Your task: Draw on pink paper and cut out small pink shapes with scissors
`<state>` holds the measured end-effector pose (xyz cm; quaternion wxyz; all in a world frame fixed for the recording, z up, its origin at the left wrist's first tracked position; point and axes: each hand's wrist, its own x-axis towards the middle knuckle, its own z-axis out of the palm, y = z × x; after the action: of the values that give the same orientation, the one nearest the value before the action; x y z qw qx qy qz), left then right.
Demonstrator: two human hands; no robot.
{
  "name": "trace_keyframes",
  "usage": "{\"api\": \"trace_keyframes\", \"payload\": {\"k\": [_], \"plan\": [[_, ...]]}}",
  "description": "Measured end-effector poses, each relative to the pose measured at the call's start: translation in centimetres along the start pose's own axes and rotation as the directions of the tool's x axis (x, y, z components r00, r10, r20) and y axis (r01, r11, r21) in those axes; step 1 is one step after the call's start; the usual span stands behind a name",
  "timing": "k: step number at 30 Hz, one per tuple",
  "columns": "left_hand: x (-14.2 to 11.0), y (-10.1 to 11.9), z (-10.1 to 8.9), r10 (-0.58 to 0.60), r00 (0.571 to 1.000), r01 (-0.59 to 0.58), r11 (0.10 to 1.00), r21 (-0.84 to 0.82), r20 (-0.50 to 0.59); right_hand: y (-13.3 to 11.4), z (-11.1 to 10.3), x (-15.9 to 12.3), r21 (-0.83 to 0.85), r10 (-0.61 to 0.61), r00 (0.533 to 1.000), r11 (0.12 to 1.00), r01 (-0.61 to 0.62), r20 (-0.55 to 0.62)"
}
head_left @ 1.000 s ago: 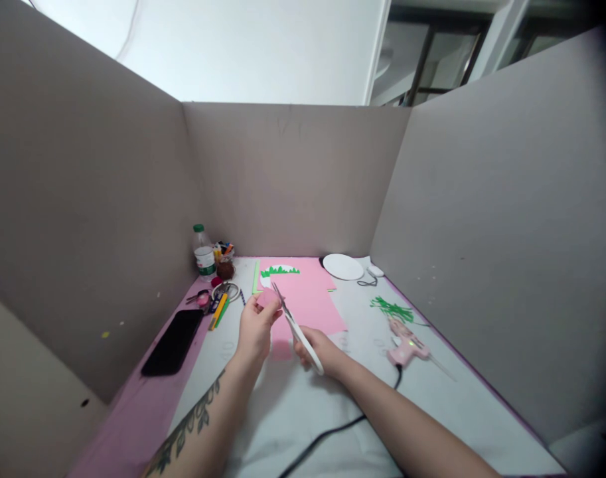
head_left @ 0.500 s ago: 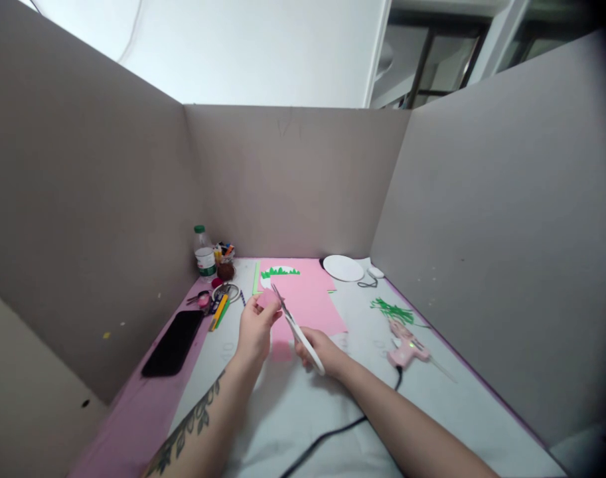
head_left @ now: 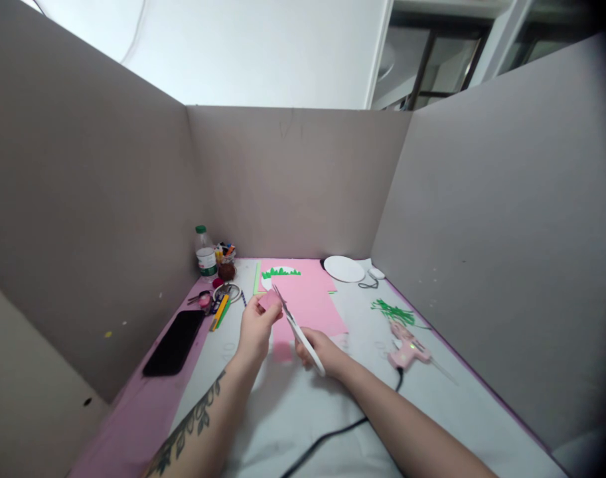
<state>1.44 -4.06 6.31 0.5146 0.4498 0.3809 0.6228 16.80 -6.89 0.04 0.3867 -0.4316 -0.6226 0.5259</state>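
Note:
My left hand (head_left: 257, 325) pinches a small piece of pink paper (head_left: 269, 301) above the table. My right hand (head_left: 320, 350) is wrapped round the white handles of a pair of scissors (head_left: 293, 323). The blades point up and away, at the right edge of the pink piece; whether they are parted is too small to tell. Beneath and beyond the hands lie larger pink sheets (head_left: 315, 312). A smaller pink strip (head_left: 283, 351) lies between my wrists. Farther back, a white disc with a green grass-like paper edging (head_left: 281, 273) is partly covered by pink paper.
At left are a black phone (head_left: 174, 343), a yellow cutter (head_left: 219, 313), a tape roll (head_left: 237, 293) and a bottle (head_left: 206, 255). At right lie a pink glue gun (head_left: 407, 348) with a black cord (head_left: 332, 435), green stems (head_left: 393, 312) and a white disc (head_left: 344, 269). Grey partitions (head_left: 297, 179) enclose the table.
The view has shifted very slightly. Both hands keep nearly the same pose, with the scissors still against the pink piece.

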Motion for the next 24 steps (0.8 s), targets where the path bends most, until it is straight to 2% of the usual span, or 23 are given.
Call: {"api": "trace_keyframes", "payload": {"k": [24], "plan": [[0.01, 0.23, -0.13, -0.026, 1.000, 0.026, 1.000, -0.015, 0.013, -0.14, -0.40, 0.05, -0.051, 0.058, 0.998, 0.997, -0.058, -0.003]]}}
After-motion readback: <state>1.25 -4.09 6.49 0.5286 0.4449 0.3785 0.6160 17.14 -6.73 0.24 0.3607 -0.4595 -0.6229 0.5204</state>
